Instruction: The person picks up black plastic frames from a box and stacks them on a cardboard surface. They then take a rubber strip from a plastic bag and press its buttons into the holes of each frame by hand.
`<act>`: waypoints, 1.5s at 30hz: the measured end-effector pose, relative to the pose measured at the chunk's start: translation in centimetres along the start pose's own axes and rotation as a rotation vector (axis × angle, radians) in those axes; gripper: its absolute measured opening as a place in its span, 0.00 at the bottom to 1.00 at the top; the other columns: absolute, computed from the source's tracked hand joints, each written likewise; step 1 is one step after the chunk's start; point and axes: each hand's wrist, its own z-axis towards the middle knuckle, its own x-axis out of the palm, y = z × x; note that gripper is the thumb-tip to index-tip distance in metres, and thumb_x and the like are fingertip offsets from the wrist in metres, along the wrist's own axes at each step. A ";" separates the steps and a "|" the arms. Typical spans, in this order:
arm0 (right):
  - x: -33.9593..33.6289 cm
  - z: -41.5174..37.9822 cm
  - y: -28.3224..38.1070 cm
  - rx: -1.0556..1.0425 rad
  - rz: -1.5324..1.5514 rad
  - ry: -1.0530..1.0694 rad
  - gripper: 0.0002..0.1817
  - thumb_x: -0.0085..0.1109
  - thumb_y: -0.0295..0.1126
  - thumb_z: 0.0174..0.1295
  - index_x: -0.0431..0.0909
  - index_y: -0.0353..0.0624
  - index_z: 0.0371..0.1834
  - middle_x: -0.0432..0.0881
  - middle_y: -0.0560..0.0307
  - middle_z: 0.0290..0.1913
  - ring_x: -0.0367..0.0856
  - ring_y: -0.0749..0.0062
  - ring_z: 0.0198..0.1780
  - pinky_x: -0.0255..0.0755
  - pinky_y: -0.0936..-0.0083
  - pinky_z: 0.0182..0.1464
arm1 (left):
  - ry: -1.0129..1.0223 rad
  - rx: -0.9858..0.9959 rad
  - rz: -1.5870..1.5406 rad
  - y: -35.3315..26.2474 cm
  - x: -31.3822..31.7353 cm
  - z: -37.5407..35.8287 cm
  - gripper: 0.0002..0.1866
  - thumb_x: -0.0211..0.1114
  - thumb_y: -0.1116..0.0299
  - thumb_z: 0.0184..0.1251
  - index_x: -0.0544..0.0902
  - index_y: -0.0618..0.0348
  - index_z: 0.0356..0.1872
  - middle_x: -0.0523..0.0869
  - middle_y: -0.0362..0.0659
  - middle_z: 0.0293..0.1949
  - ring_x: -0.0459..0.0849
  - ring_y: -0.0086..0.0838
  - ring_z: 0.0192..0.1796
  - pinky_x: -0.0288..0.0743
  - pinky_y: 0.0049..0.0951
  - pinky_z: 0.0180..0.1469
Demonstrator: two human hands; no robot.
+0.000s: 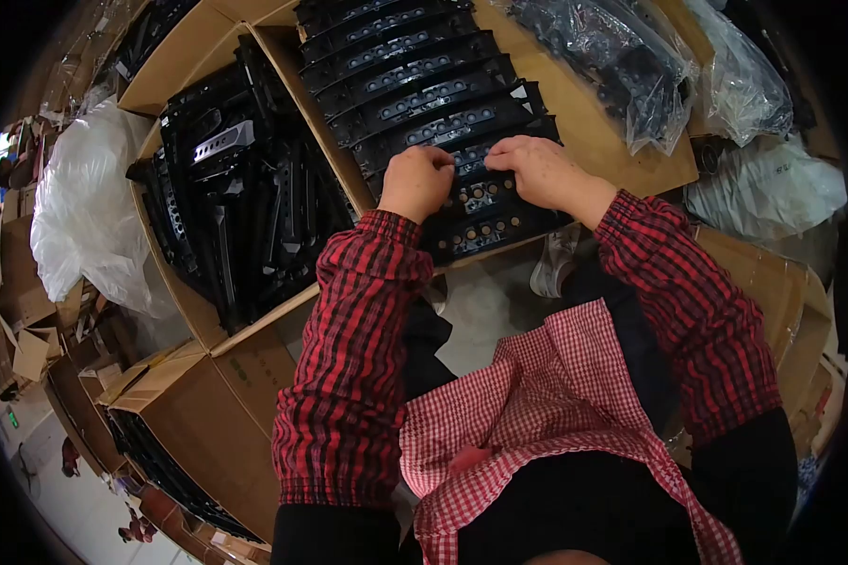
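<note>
Item 1: left hand (415, 179). Curled into a loose fist, fingertips pressed down on a black plastic strip (476, 193) near the front edge of the cardboard surface (584, 113). The fingers are drawn together on the strip's upper edge; whether they pinch a smaller part there cannot be told.

Item 2: right hand (535, 169). Fingers bent and closed, touching the same strip just beside the left hand, the two sets of fingertips almost meeting over its middle.

Item 3: black plastic strip. Long, flat, with a row of round holes. It lies nearest the person in a row of like strips (405, 66), laid side by side and overlapping, running away up the cardboard surface.

Item 4: sleeves (358, 348). Red and black plaid, covering both forearms to the wrist. A red and white checked apron (537, 405) lies over the lap below.

Item 5: open carton (226, 188), left of the surface. Filled with a loose heap of black plastic parts, one grey perforated piece among them.

Item 6: clear plastic bag (612, 56), upper right on the cardboard, holding more black parts. Two further bags (754, 141) sit beyond it, at the right edge.

Item 7: white plastic bag (85, 207), far left, bulging, beside stacked cardboard boxes (188, 414).
</note>
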 end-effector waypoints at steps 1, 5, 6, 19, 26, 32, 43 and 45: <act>0.2 -0.2 -0.2 -0.060 0.010 -0.050 0.17 0.53 0.20 0.47 0.81 0.44 0.41 0.81 0.54 0.44 0.79 0.53 0.45 0.74 0.61 0.47 | 0.038 0.038 0.027 0.0 0.5 0.0 0.09 0.62 0.64 0.54 0.87 0.54 0.33 0.85 0.51 0.33 0.83 0.45 0.41 0.77 0.37 0.47; -1.8 -0.2 -0.8 -0.030 0.032 -0.157 0.16 0.51 0.20 0.47 0.83 0.45 0.38 0.82 0.53 0.42 0.80 0.52 0.42 0.74 0.60 0.45 | -0.042 0.112 0.078 -0.2 0.8 0.1 0.13 0.60 0.62 0.57 0.85 0.55 0.38 0.85 0.53 0.35 0.83 0.48 0.42 0.76 0.40 0.47; -4.4 -0.7 -0.2 0.012 0.088 -0.159 0.15 0.48 0.19 0.46 0.82 0.42 0.35 0.83 0.51 0.39 0.80 0.53 0.41 0.74 0.64 0.45 | -0.021 0.103 0.088 -0.8 0.5 -0.1 0.13 0.59 0.62 0.58 0.84 0.56 0.40 0.85 0.53 0.35 0.83 0.48 0.42 0.76 0.40 0.47; -12.0 -8.4 -14.9 0.617 0.035 -0.353 0.12 0.59 0.35 0.55 0.82 0.37 0.35 0.85 0.50 0.32 0.84 0.63 0.36 0.74 0.70 0.38 | -0.041 0.220 -0.196 -5.9 -1.8 -2.4 0.16 0.62 0.62 0.60 0.82 0.63 0.43 0.85 0.53 0.32 0.85 0.41 0.37 0.77 0.34 0.42; -8.6 -5.5 -14.2 0.982 -0.339 -0.288 0.17 0.64 0.44 0.49 0.83 0.47 0.39 0.82 0.46 0.44 0.79 0.50 0.46 0.75 0.61 0.47 | -0.003 0.187 -0.141 -5.5 -2.0 -2.0 0.17 0.63 0.61 0.59 0.82 0.62 0.44 0.85 0.53 0.32 0.85 0.41 0.38 0.77 0.34 0.42; -11.8 -7.2 -14.8 0.932 -0.209 -0.237 0.18 0.60 0.42 0.49 0.82 0.47 0.42 0.83 0.48 0.41 0.82 0.53 0.41 0.75 0.64 0.44 | 0.006 0.192 -0.175 -5.5 -2.0 -2.2 0.17 0.63 0.61 0.59 0.81 0.62 0.45 0.85 0.53 0.34 0.84 0.42 0.39 0.76 0.35 0.43; -8.5 -3.3 -17.2 0.584 0.298 -0.546 0.18 0.60 0.36 0.55 0.77 0.35 0.44 0.82 0.47 0.39 0.80 0.60 0.43 0.72 0.71 0.45 | 0.072 0.176 -0.122 -5.5 -1.8 -1.8 0.18 0.62 0.61 0.60 0.80 0.62 0.48 0.84 0.55 0.40 0.84 0.44 0.43 0.76 0.36 0.47; -7.7 -2.6 -18.1 0.583 -0.099 -0.505 0.33 0.66 0.46 0.48 0.74 0.31 0.52 0.78 0.34 0.49 0.75 0.44 0.54 0.69 0.66 0.56 | 0.080 0.188 -0.142 -5.2 -1.7 -1.7 0.19 0.62 0.61 0.60 0.80 0.62 0.48 0.84 0.55 0.41 0.84 0.44 0.44 0.76 0.36 0.48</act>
